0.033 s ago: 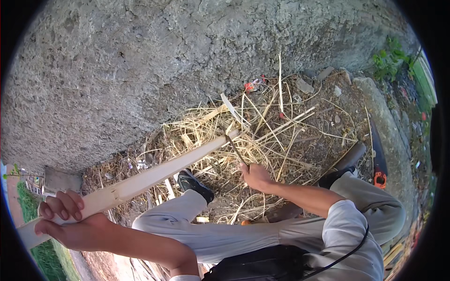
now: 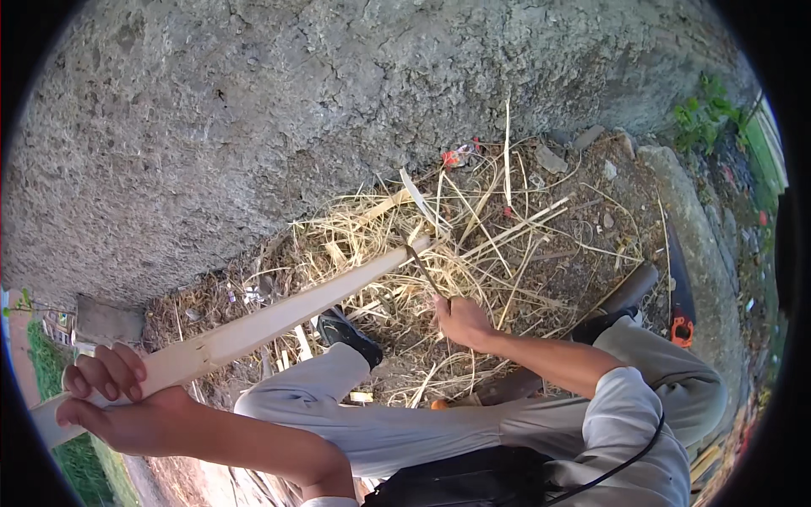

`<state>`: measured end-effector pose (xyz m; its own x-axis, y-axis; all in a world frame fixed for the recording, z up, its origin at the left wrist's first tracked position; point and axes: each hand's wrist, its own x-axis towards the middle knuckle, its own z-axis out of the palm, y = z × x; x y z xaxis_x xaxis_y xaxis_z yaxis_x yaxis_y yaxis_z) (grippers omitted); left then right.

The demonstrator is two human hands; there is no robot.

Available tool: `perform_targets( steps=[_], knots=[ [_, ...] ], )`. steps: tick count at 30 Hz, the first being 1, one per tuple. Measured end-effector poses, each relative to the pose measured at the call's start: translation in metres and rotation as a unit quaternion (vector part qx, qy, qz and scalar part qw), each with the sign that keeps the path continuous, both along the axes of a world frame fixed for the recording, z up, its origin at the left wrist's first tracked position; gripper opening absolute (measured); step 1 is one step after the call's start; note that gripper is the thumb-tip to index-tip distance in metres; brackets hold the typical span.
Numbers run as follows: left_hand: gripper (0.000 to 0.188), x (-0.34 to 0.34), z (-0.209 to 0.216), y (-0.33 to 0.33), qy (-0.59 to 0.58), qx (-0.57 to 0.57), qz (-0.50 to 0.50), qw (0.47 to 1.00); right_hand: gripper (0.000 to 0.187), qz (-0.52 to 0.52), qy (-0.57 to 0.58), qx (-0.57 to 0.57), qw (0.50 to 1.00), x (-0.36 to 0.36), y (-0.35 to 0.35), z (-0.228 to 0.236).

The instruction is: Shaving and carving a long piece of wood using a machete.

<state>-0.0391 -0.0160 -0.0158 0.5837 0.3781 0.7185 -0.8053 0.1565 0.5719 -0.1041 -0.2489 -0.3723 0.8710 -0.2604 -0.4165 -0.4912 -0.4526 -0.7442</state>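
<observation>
A rough grey wall (image 2: pixel 338 110) rises behind a heap of pale shavings (image 2: pixel 473 245). A long pale pole (image 2: pixel 279 317) slants from that heap toward the lower left, where the left hand (image 2: pixel 118 401) is clenched around its end. At the heap, the right hand (image 2: pixel 460 321) grasps a thin blade (image 2: pixel 420 264) touching the pole's tip.

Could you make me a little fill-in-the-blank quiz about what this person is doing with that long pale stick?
1. The left hand grips the near end of a long pale ____.
2. The right hand holds a thin ____ against the far end.
3. Pale shavings are heaped at the foot of a grey ____.

Missing words: stick; blade; wall
</observation>
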Motion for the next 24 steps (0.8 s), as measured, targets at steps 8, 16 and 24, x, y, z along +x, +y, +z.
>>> perform_targets(
  steps=[8,16,24],
  knots=[
    [0.022,0.013,0.005,0.007,-0.06,0.029,0.008,0.998,0.044,0.174,-0.327,-0.041,0.928,-0.012,0.009,0.05],
    [0.036,-0.007,0.002,-0.026,-0.044,0.026,0.043,0.998,0.066,0.007,-0.007,-0.012,1.0,0.028,-0.044,-0.029],
    [0.038,-0.022,0.005,-0.022,-0.064,-0.023,0.054,0.996,0.061,-0.051,-0.067,-0.028,0.996,-0.002,-0.037,-0.072]
  ],
)
